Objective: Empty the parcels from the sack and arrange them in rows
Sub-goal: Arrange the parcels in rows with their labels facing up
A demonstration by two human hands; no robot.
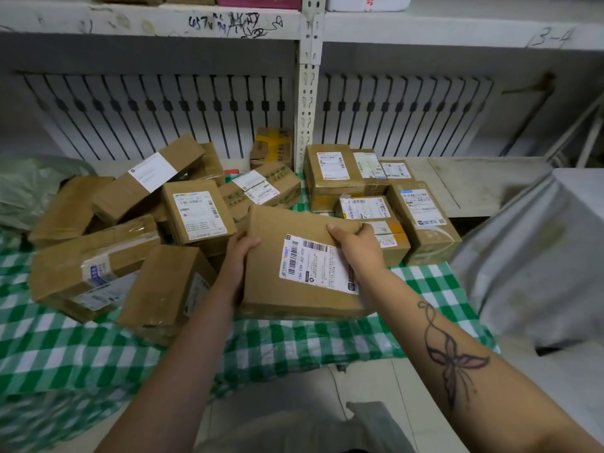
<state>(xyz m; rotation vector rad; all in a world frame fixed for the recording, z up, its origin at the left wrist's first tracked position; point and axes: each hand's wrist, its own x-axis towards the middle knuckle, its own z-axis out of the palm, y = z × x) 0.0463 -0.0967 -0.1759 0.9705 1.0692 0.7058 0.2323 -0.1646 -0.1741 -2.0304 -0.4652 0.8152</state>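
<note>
Gripping a flat brown parcel (287,223) from both sides, the person holds it straight ahead, between the two forearms. The left hand (240,253) clasps the left edge about halfway along, thumb on top and fingers curled underneath out of sight. The right hand (356,246) takes the far right corner, thumb lying on the top face and fingers wrapped over the right side. The parcel therefore sits between the hands, most of its body nearer to the person than the right hand.

Its broad face points up and slightly towards the camera, the far edge tilted higher than the near one. The face looks close to square, so the long axis is hard to call. A white label (313,266) covers the right half, turned sideways: its printed lines run from the near edge to the far edge.

The near edge is low over a green-and-white checked sheet (294,338); whether it touches cannot be told. The far edge overlaps the boxes behind it.

To the left lies a loose pile (196,214) of brown parcels, tilted at many angles. To the right, just beside the held parcel, more parcels stand in tidy rows (421,217), labels up. A white post (309,93) rises behind, between the two groups. A grey bag (529,256) slumps at far right.
</note>
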